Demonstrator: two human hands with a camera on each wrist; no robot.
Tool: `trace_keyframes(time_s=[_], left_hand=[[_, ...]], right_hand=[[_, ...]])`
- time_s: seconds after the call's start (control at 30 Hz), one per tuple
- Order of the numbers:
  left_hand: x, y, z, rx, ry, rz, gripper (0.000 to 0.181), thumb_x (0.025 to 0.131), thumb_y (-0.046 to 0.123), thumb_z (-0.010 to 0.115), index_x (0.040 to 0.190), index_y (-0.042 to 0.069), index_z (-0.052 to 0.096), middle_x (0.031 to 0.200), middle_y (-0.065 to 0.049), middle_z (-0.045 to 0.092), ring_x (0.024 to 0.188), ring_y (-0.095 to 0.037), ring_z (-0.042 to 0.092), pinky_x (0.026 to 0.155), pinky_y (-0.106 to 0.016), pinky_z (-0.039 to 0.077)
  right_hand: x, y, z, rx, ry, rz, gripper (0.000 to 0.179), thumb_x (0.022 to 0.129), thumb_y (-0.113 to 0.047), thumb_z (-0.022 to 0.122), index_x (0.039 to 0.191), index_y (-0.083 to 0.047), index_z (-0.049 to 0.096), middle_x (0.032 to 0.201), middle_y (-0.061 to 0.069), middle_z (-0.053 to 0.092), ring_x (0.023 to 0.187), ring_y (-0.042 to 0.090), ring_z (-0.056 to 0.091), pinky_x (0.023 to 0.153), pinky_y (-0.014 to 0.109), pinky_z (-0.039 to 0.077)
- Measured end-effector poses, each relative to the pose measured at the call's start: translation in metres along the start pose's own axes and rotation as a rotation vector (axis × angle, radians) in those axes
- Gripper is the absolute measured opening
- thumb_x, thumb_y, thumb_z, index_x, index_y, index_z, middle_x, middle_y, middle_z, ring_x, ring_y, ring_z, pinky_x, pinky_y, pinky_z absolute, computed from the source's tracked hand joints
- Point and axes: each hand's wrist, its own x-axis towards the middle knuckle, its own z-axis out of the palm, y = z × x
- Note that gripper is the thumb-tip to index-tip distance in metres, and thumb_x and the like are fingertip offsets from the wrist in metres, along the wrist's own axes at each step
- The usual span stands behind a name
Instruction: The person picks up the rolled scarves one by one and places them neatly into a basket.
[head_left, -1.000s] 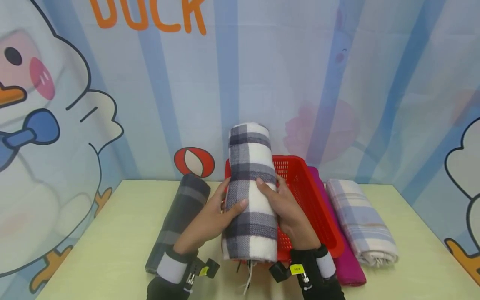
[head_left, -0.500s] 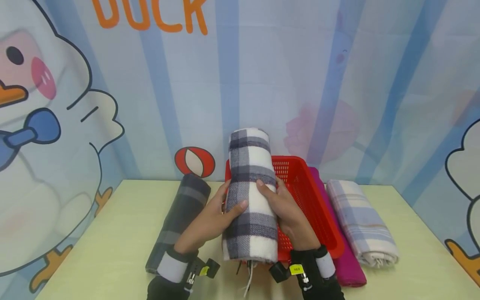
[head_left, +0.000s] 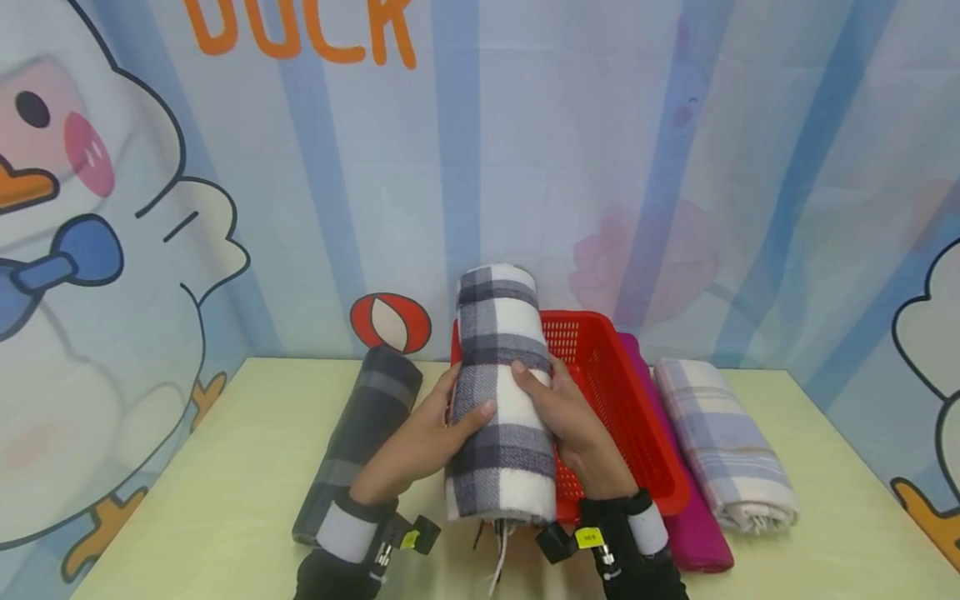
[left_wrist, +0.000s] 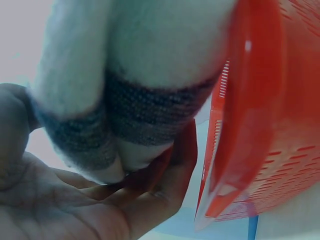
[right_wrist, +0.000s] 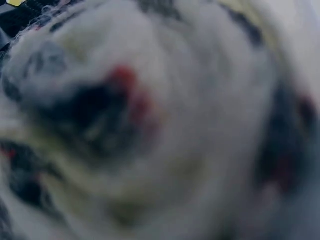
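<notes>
A rolled scarf point(head_left: 501, 433) in white and grey-navy plaid is held up in front of me, fringe strands hanging from its near end. My left hand point(head_left: 416, 446) grips its left side, thumb over the top. From the right, my right hand point(head_left: 585, 433) holds it with the thumb on the upper face. Behind and beneath the roll stands a red plastic basket point(head_left: 637, 425), partly covered by it. In the left wrist view, the left fingers point(left_wrist: 165, 200) curl under the rolled scarf point(left_wrist: 150, 55), close to the basket point(left_wrist: 255, 100). Blurred scarf layers point(right_wrist: 210, 115) fill the right wrist view.
A dark grey rolled cloth point(head_left: 352, 450) lies left of the basket on the pale yellow table point(head_left: 202, 500). To the basket's right are a magenta cloth point(head_left: 693, 537) and a folded white-and-blue plaid cloth point(head_left: 727, 442). A printed duck curtain point(head_left: 510, 142) hangs behind.
The far end of the rolled scarf has come down a little, tilting the roll lower toward the basket. Both hands keep the same hold.
</notes>
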Motion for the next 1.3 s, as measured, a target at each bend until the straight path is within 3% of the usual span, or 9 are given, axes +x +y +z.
trace_keyframes(time_s=[0.3, 0.7, 0.87, 1.3], left_hand=[[0.0037, -0.0060, 0.0013, -0.013, -0.005, 0.016, 0.077, 0.097, 0.047, 0.059, 0.159, 0.028, 0.016, 0.152, -0.011, 0.039, 0.128, -0.031, 0.052, 0.102, -0.049, 0.048], [0.0032, -0.0029, 0.0007, -0.002, -0.006, -0.001, 0.077, 0.097, 0.048, 0.058, 0.159, 0.027, 0.016, 0.151, -0.010, 0.041, 0.126, -0.029, 0.054, 0.102, -0.047, 0.047], [0.0025, -0.0030, 0.0007, 0.006, -0.013, 0.003, 0.076, 0.099, 0.046, 0.057, 0.159, 0.027, 0.015, 0.149, -0.010, 0.043, 0.124, -0.028, 0.056, 0.102, -0.047, 0.047], [0.0043, -0.0068, 0.0000, 0.041, -0.015, -0.010, 0.081, 0.098, 0.051, 0.056, 0.160, 0.027, 0.011, 0.155, -0.011, 0.038, 0.131, -0.030, 0.050, 0.108, -0.051, 0.043]], right_hand=[[-0.0006, 0.0009, -0.0008, -0.028, 0.021, 0.023, 0.077, 0.097, -0.037, 0.062, 0.154, -0.016, 0.016, 0.143, 0.011, 0.042, 0.127, 0.030, 0.047, 0.101, 0.041, 0.045], [-0.0010, 0.0005, 0.0035, -0.033, 0.033, 0.029, 0.073, 0.099, -0.035, 0.059, 0.154, -0.014, 0.015, 0.142, 0.013, 0.044, 0.124, 0.031, 0.049, 0.098, 0.039, 0.046], [0.0000, 0.0018, 0.0061, -0.043, 0.047, 0.035, 0.072, 0.100, -0.033, 0.057, 0.154, -0.013, 0.014, 0.145, 0.014, 0.041, 0.127, 0.031, 0.047, 0.103, 0.042, 0.042], [0.0013, 0.0047, 0.0066, -0.057, 0.030, 0.013, 0.070, 0.101, -0.032, 0.056, 0.155, -0.013, 0.016, 0.144, 0.013, 0.043, 0.129, 0.030, 0.046, 0.106, 0.042, 0.039]])
